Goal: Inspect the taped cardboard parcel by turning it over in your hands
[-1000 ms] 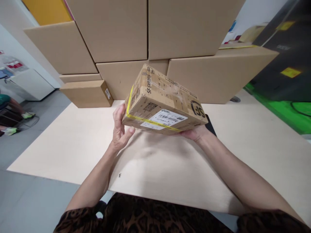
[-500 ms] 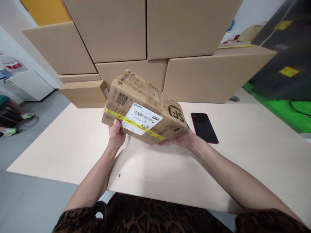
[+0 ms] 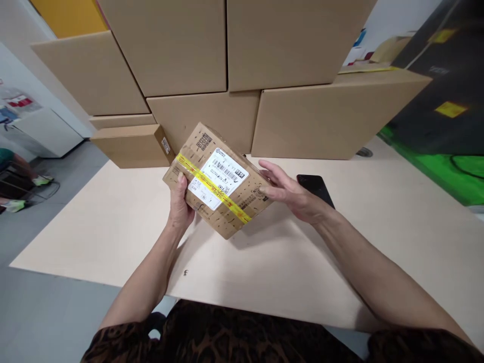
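Observation:
A small taped cardboard box [image 3: 200, 146] is held up over the table, tilted, its labelled face towards me. That face has a white shipping label [image 3: 219, 176], a yellow tape strip [image 3: 236, 209] across it and printed codes. My left hand [image 3: 181, 204] grips the box's lower left side, thumb on the front face by the yellow tape. At the right end is my right hand [image 3: 295, 196], thumb over the front face and fingers reaching over the upper edge. Its grip looks light. Behind the right hand, a dark phone [image 3: 317, 189] lies partly hidden on the table.
Large cardboard boxes [image 3: 283, 45] are stacked along the back of the pale table [image 3: 94, 217]. A flat brown carton [image 3: 126, 146] stands at the back left. Beyond the right side are a dark panel and green floor. Someone's legs and shoes [image 3: 41, 180] show at far left.
The box has turned so its labelled face shows more squarely and its SF-marked side is hidden. My right hand has moved from beneath the box up to its right end.

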Available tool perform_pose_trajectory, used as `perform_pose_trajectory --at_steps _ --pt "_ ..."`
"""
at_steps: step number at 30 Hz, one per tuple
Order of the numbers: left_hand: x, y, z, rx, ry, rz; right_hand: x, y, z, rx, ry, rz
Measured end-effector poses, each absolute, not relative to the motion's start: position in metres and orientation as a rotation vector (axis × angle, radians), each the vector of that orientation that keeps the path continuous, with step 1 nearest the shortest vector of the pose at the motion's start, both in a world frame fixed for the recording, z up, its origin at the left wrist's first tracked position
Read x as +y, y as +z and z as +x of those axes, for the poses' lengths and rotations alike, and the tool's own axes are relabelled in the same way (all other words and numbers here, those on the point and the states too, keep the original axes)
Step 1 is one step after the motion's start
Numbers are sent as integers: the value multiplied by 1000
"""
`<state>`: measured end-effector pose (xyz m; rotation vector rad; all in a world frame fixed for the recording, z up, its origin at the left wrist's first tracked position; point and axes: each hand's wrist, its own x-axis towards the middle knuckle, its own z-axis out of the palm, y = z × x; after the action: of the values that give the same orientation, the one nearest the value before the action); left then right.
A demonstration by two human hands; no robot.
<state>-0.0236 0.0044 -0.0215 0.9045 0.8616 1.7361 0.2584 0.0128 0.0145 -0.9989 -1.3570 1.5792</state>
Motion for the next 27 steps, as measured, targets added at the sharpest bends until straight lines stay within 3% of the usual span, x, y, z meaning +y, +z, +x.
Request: perform_pose_trajectory --at_steps 8,17,27 --pt "7 -21 -29 827 1715 984 16 14 247 -1083 1589 -1079" --pt "-6 -37 -23 825 1246 1140 22 1 240 -873 1625 -900" --pt "-2 -39 -31 777 1220 1241 24 5 248 -931 1576 -929"
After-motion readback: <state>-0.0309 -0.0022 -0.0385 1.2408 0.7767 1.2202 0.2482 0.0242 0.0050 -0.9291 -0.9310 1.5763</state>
